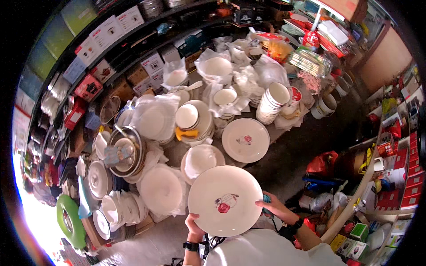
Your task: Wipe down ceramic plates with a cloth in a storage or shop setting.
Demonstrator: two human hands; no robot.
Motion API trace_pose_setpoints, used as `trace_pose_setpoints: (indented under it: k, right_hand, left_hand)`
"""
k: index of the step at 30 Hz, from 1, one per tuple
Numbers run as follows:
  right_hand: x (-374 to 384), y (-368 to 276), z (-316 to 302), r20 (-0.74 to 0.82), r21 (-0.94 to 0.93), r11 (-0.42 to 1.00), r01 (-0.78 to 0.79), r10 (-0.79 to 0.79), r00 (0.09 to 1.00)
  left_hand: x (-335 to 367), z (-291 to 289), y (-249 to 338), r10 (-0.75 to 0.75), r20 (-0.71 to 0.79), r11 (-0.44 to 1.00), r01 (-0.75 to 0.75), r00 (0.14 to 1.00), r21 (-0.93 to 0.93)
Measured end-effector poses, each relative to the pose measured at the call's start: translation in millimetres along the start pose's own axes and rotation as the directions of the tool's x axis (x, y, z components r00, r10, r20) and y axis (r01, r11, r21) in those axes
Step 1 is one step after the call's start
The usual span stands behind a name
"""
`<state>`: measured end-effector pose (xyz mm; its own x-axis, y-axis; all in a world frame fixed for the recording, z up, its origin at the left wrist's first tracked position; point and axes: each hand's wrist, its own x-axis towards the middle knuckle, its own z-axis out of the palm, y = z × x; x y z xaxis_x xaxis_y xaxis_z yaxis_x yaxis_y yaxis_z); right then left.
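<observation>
I hold a large white plate (225, 200) with a small red flower print flat in front of me. My left hand (194, 223) grips its near left rim. My right hand (268, 205) holds its right rim, with a small blue thing tucked in the same hand. Beyond the plate lies a matching white plate (245, 139) with the same flower on a stack, and a wrapped plate stack (202, 160) sits just past my plate.
Stacks of white plates and bowls (271, 103), many in plastic wrap, cover the floor display. Steel pots with lids (125, 150) stand at left, a green ring (69, 220) lower left. Boxed goods line shelves at back and right. A red bag (322, 163) lies on the floor.
</observation>
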<state>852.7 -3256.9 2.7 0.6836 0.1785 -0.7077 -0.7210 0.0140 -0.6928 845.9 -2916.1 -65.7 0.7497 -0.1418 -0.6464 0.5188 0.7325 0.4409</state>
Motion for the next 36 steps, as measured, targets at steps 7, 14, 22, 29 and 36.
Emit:
trace_pose_setpoints:
  k: [7, 14, 22, 29, 36]
  right_hand:
    - [17.7, 22.9, -91.5, -0.283, 0.176, 0.979, 0.101, -0.048, 0.958]
    - [22.6, 50.7, -157.0, -0.456, 0.208, 0.976, 0.069, 0.035, 0.889]
    - [10.7, 106.1, -219.8, -0.567, 0.229, 0.960, 0.163, -0.004, 0.824]
    - [14.7, 107.2, -225.9, -0.619, 0.270, 0.954, 0.130, 0.068, 0.782]
    - [30.4, 119.1, -227.7, -0.566, 0.295, 0.945, 0.139, 0.056, 0.823]
  left_hand:
    - [71.1, 69.6, -73.0, -0.188, 0.127, 0.981, 0.191, 0.974, -0.013]
    - [145.7, 122.8, -124.1, -0.269, 0.172, 0.962, 0.274, 0.948, -0.006]
    - [248.2, 127.9, -173.7, 0.005, -0.312, 0.987, 0.045, 0.950, 0.153]
    - [289.0, 145.6, -176.6, 0.412, -0.430, 0.854, -0.175, 0.803, 0.491]
    - [300.1, 117.7, -178.3, 0.506, -0.277, 0.689, -0.190, 0.817, 0.699]
